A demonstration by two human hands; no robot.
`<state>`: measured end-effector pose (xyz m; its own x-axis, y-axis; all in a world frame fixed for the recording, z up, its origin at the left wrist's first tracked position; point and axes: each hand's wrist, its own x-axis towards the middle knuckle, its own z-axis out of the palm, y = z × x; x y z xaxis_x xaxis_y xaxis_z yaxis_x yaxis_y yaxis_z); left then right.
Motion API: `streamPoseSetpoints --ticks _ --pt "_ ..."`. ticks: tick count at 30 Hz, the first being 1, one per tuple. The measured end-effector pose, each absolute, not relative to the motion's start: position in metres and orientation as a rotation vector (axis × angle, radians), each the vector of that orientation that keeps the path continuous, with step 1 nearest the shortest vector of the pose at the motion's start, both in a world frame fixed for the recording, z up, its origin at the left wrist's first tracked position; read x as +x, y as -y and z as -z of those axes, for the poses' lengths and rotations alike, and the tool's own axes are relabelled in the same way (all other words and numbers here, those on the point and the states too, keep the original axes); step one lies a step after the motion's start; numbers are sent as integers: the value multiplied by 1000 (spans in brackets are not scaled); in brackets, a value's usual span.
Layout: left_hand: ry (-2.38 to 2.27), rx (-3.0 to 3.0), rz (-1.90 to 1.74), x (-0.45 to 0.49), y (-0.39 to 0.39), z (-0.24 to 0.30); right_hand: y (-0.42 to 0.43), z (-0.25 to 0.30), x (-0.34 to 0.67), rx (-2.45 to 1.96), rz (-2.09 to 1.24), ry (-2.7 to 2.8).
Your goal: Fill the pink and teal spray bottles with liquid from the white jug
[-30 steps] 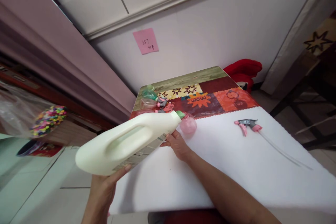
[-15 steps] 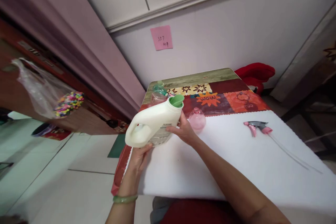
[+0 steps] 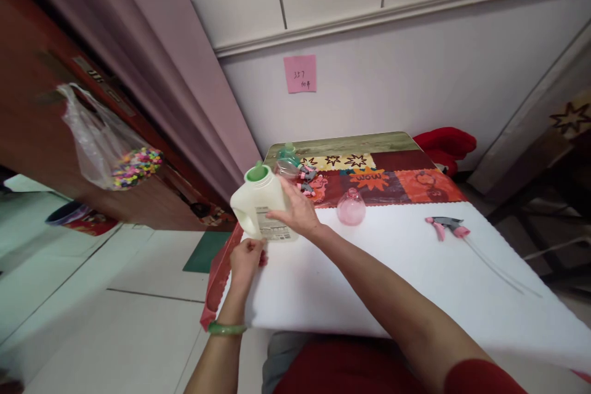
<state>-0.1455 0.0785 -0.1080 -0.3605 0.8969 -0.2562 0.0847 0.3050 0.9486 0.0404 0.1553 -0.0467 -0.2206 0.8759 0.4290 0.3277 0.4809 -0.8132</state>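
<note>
A cream plastic jug [image 3: 259, 200] with a green spout stands upright at the near left of the table, on the white foam sheet [image 3: 392, 271]. My right hand [image 3: 295, 214] lies flat against its labelled side. My left hand [image 3: 245, 258], a green bangle on the wrist, curls just below the jug's base at the table edge; whether it touches the jug I cannot tell. A small round pink bottle [image 3: 351, 208] without a top stands just right of the jug. A pink and grey spray head [image 3: 444, 225] with a long thin tube lies farther right.
Several spray bottles [image 3: 295, 169] lie on the patterned cloth [image 3: 388, 178] at the table's far end. A pink sticky note [image 3: 300, 74] is on the wall. A plastic bag of coloured beads [image 3: 120, 154] hangs at left. A red item [image 3: 446, 141] lies behind the table.
The jug went from tilted and lifted in both hands to standing upright on the table's left side. My left hand dropped from its base, and my right hand moved onto its side.
</note>
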Motion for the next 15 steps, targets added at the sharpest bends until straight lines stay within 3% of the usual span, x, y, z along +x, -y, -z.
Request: streamPoseSetpoints --ticks 8,12,15 --pt "-1378 1359 -652 -113 -58 78 -114 63 66 -1018 -642 1787" --pt "-1284 1499 -623 -85 -63 80 -89 76 157 -1035 -462 1769" --pt "-1274 1554 -704 -60 -75 90 -84 75 253 -1419 -373 1708"
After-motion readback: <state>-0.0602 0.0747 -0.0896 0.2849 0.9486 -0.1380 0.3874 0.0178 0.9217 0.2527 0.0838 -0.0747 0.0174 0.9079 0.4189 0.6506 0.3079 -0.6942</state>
